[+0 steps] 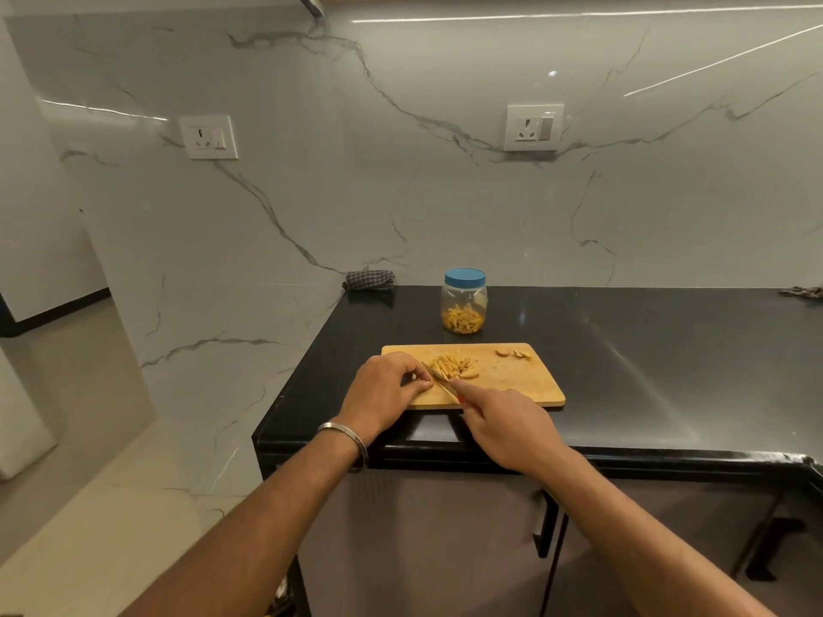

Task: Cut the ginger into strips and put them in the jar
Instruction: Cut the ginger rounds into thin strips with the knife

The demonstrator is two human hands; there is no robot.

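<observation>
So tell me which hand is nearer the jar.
Left. The left hand sits on the board's near-left corner, just below-left of the jar; the right hand, gripping the knife, hangs back past the counter edge.

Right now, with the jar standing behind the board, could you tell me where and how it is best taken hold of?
Grip the jar round its clear body, just below the blue lid, coming from the front right over the board. It stands upright with open counter on that side; the lid is on, so it should not spill. The right hand would first have to set down the knife.
</observation>
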